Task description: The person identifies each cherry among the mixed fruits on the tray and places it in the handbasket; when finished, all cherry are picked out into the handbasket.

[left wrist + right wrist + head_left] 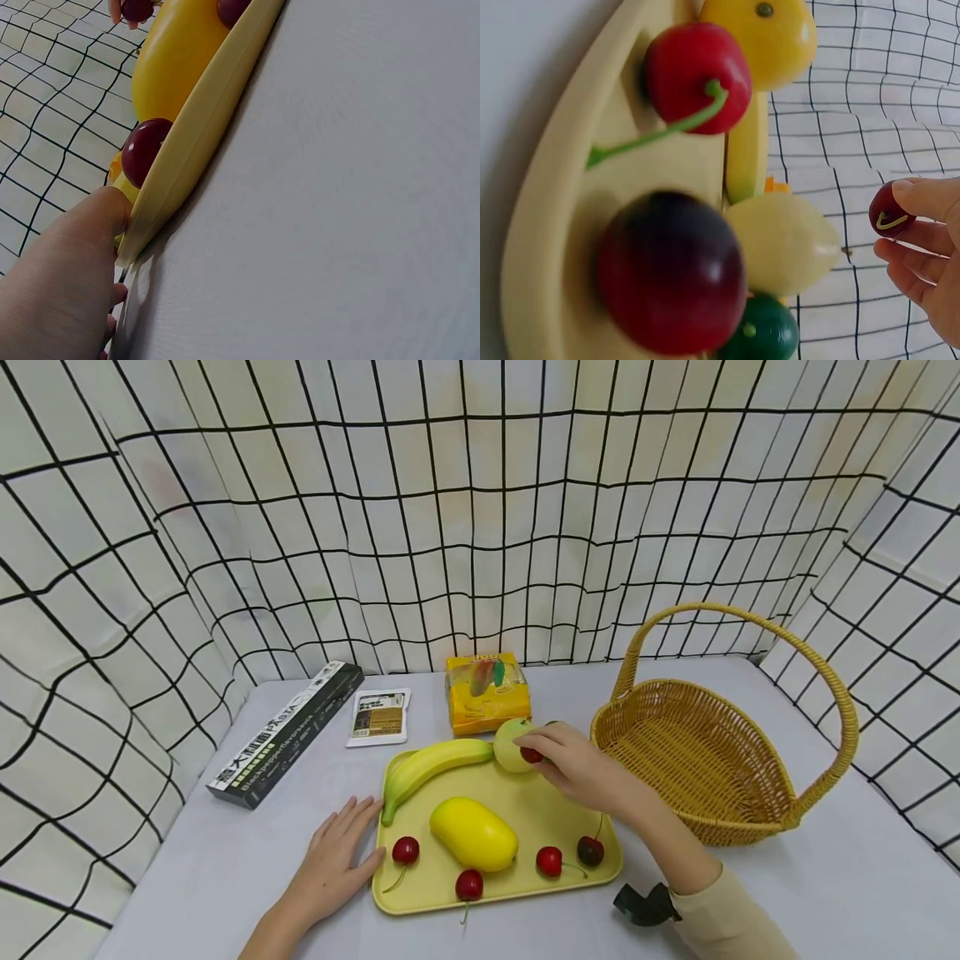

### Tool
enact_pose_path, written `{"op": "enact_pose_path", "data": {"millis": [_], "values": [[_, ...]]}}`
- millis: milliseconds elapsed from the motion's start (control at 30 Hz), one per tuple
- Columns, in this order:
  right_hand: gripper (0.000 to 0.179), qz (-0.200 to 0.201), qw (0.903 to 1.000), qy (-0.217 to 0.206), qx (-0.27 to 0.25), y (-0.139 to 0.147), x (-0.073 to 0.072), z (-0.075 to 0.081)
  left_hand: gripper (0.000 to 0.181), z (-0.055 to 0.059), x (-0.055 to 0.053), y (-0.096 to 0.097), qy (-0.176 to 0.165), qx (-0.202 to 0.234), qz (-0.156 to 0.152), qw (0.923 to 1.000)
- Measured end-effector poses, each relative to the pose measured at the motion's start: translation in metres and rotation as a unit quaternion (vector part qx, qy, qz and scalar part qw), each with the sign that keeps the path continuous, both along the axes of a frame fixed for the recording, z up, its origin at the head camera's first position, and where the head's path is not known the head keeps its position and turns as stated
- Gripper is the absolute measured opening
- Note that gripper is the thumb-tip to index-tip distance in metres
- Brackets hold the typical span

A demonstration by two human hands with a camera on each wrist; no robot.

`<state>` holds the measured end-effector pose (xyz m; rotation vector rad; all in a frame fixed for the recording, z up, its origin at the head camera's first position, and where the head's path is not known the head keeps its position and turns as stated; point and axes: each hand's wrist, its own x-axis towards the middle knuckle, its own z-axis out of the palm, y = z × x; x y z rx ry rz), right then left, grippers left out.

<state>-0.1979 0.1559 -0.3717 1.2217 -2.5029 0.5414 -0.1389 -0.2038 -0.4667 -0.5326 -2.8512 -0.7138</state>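
Observation:
My right hand [577,768] pinches a dark red cherry [891,210] between thumb and fingers, above the back right of a yellow tray [525,895]. Beside that cherry is a pale green round fruit [512,745]; a dark green fruit [761,330] is mostly hidden behind the hand in the head view. My left hand [333,864] lies with fingers extended at the tray's left edge, its thumb against the rim. On the tray are a banana [435,768], a yellow mango [474,835] and several cherries [406,850] along the front.
A wicker basket [750,833] with a tall handle stands right of the tray. Behind are a yellow package [487,697], a white-and-brown sachet [379,717] and a long black pasta box [288,735]. A dark object [645,906] is beside the right sleeve. Grid-patterned cloth encloses the table.

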Motion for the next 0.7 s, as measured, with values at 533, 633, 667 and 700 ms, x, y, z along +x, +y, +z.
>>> {"op": "enact_pose_path", "data": {"millis": [533,633,667,700], "values": [[0.036,-0.052,0.998,0.032,0.018,0.044,0.0,0.006,0.059,0.001,-0.001,-0.001,-0.003,0.001,-0.002,1.0],[0.036,-0.068,0.9972,0.022,0.019,0.052,0.0,0.005,0.06,0.0,-0.001,-0.002,-0.007,-0.001,0.0,1.0],[0.036,-0.074,0.9969,0.017,0.019,0.055,0.0,0.005,0.06,0.0,-0.001,-0.002,-0.005,0.0,-0.001,1.0],[0.037,-0.079,0.9966,0.012,0.02,0.057,0.0,0.005,0.06,0.0,-0.001,-0.001,-0.003,0.0,-0.001,1.0]]}}
